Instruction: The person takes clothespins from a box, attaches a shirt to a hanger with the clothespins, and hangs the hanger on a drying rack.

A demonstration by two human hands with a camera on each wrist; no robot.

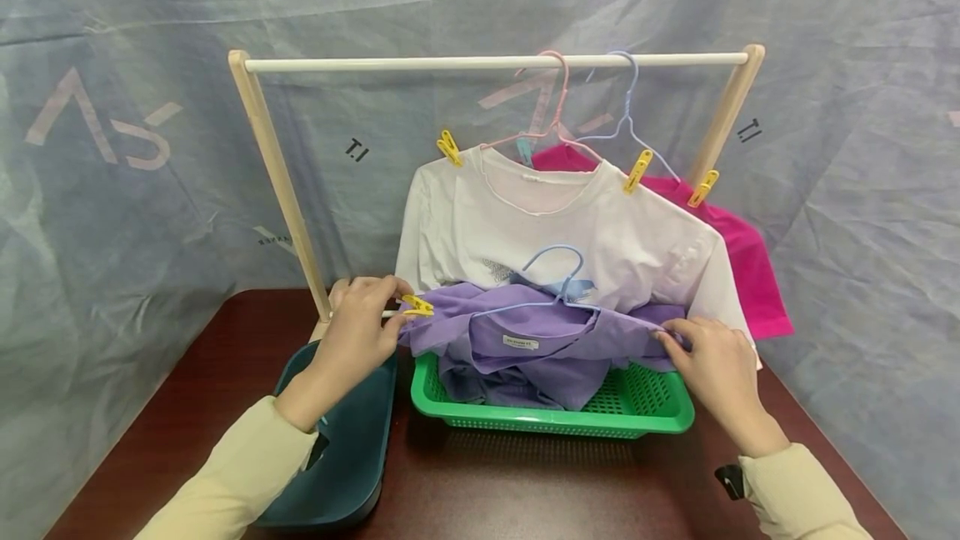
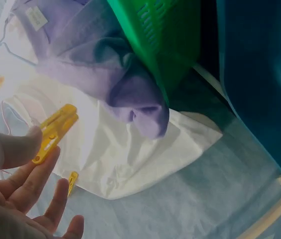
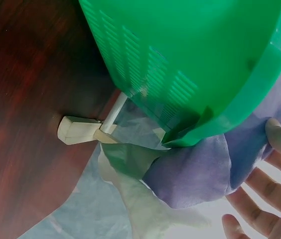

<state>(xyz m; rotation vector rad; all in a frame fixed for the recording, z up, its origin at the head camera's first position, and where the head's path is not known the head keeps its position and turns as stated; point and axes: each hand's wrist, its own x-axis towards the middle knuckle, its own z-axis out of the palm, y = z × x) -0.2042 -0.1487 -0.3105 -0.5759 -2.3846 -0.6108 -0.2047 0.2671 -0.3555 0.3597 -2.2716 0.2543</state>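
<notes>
Between its thumb and fingers my left hand [image 1: 363,325] pinches a yellow clothespin [image 2: 56,133], held beside the left shoulder of a purple shirt [image 1: 480,319]. The shirt lies over a green basket [image 1: 551,420], its lower part inside. A blue hanger [image 1: 576,267] sits in its neckline, hook up and off the rail. My right hand [image 1: 716,365] pinches the shirt's right shoulder between thumb and fingers. Behind it, a white shirt [image 1: 540,190] hangs on a pink hanger [image 1: 561,94] with yellow clothespins [image 1: 637,172] at both shoulders.
A drying rack with a white rail [image 1: 390,64] and wooden posts [image 1: 281,173] stands at the back. A magenta shirt [image 1: 750,269] hangs on another blue hanger [image 1: 628,98] behind the white one. A dark blue bin [image 1: 352,473] sits on the table [image 1: 510,490], under my left forearm.
</notes>
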